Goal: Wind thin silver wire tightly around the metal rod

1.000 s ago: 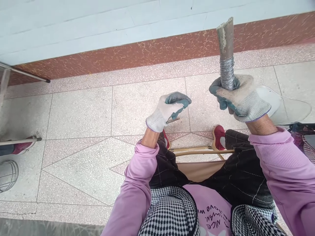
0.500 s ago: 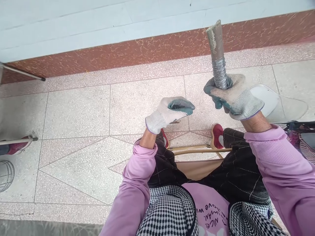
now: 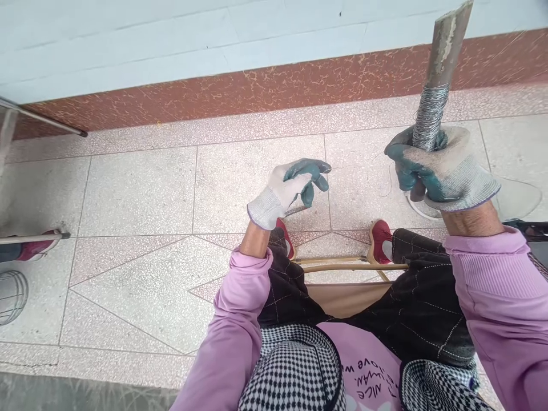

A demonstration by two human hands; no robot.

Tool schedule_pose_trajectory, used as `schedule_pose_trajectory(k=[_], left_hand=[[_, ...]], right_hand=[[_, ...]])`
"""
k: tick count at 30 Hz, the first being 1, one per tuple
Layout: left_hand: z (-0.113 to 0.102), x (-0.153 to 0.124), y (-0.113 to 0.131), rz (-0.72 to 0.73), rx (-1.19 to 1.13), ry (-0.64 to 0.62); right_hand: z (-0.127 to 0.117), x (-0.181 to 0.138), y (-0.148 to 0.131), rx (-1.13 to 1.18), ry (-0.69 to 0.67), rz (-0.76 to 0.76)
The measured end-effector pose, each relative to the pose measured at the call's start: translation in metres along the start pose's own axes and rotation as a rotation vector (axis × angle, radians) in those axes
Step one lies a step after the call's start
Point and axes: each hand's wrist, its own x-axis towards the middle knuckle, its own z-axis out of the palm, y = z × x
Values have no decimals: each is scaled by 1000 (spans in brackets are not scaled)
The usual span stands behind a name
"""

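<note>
My right hand (image 3: pixel 443 168), in a grey and teal work glove, is closed round a grey tube (image 3: pixel 445 45) held upright, with thin steel wire (image 3: pixel 428 123) coiled round it just above the fist. My left hand (image 3: pixel 291 188), gloved the same way, pinches the fine free end of the wire (image 3: pixel 342 168) between thumb and forefinger; a small metal piece pokes out under its palm. The thin strand runs between the two hands. I sit with my knees apart over a tiled floor.
A wooden stool frame (image 3: pixel 342 265) shows between my legs, with red shoes (image 3: pixel 379 234) beyond. A white dish-like object (image 3: pixel 514 197) lies on the floor behind my right hand. At the left edge are metal rods (image 3: pixel 34 237), a wire cage (image 3: pixel 12 297) and another person's shoe (image 3: pixel 36 248).
My right hand has swung the tube to the right and tilted its top rightward. My left hand has stayed near the middle, its fingers curling round the wire end.
</note>
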Motion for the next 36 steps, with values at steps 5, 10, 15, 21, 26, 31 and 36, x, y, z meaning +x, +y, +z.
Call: schedule_pose_trajectory(k=[5,10,15,21,26,31,36], left_hand=[[-3,5,-7,-50,-137,-67],[1,6,-5,-83,-112,32],[6,15,-7,-108,-69,176],[11,17,-7,-161,-68,222],[14,16,-8,-184,-96,186],[15,18,-9,-213,-95,184],[14,16,-6,-198,-113,141]], right_hand=[[-1,-1,-3,-25,49,-7],[1,3,-4,-84,95,-30],[0,-2,2,-122,264,-236],[19,-20,3,-376,-31,-417],[40,-8,17,-672,-321,-604],[37,-3,14,-701,-276,-389],[30,-4,8,-567,-265,-359]])
